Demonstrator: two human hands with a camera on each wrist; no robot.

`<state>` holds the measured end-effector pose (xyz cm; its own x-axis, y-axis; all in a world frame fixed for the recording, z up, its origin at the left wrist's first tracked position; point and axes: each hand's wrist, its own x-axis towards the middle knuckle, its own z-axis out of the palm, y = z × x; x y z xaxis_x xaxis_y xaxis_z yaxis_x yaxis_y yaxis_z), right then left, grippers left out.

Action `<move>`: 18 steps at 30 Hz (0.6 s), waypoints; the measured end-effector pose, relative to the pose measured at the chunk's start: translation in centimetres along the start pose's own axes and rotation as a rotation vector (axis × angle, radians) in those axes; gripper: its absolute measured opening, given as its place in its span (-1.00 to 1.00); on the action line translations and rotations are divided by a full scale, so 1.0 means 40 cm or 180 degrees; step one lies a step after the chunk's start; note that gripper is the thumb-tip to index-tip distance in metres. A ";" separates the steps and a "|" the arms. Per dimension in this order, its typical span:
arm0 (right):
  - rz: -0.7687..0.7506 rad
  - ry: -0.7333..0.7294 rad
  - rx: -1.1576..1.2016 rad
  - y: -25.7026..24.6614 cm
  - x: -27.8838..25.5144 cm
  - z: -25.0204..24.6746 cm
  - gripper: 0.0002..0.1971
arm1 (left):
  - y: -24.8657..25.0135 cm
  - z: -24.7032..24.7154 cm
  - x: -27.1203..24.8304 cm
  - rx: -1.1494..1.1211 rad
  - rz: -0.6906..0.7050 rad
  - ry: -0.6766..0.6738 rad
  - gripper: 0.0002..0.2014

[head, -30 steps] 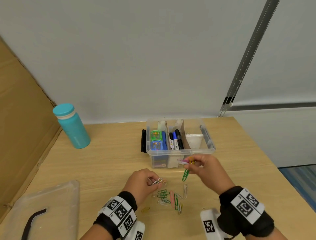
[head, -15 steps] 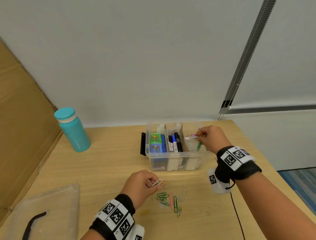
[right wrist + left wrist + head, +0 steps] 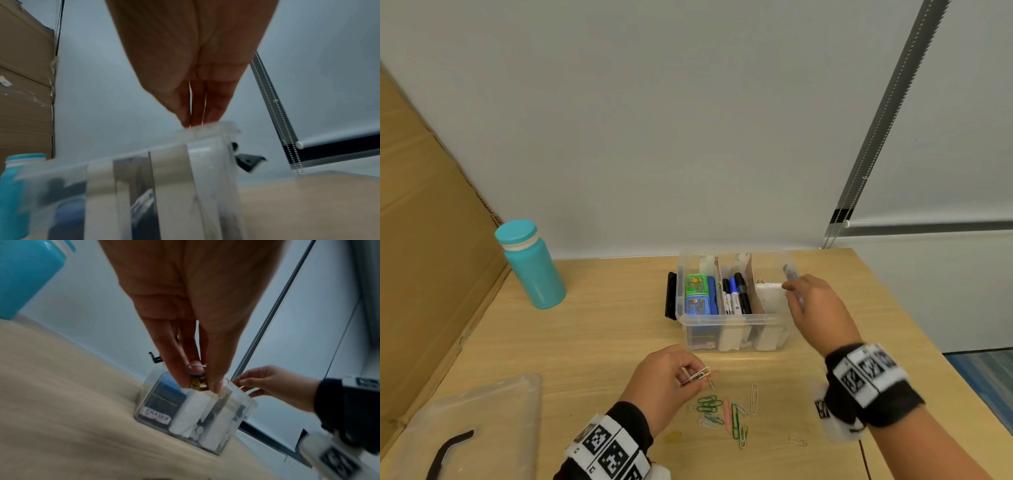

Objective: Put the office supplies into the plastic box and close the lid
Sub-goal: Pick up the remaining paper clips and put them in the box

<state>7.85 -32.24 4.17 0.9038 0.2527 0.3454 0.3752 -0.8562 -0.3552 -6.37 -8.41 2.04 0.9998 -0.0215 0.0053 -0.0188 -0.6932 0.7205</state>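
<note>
Left hand (image 3: 661, 380) pinching a small bunch of paper clips (image 3: 700, 374) just above the table (image 3: 599, 329). Right hand (image 3: 816, 308) over right compartment of clear plastic box (image 3: 732, 322), fingers straight, holding nothing visible. More loose clips (image 3: 726, 413) on table. Lid (image 3: 462, 428) off, lying far left.

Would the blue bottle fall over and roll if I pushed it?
Probably. The bottle stands upright, tall and narrow, so a push near its cap may tip it. Its round body would likely roll on the table. Its weight can't be judged.
</note>
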 end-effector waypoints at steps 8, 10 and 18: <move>-0.0126 0.0225 0.0071 0.063 -0.158 0.065 -0.49 | 0.180 -0.020 0.121 0.0327 0.0492 -0.0010 -0.83; -0.0159 0.0280 0.0125 0.071 -0.163 0.075 -0.48 | 0.235 -0.016 0.188 0.0476 0.0645 0.0094 -0.83; -0.0185 0.0504 0.0310 0.071 -0.169 0.101 -0.49 | 0.331 0.089 0.434 0.1730 0.0525 -0.0652 -0.81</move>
<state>3.63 -34.55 -2.68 0.8392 0.2197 0.4974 0.4508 -0.7927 -0.4104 10.71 -20.53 9.21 0.9615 -0.2609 -0.0858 -0.2306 -0.9366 0.2637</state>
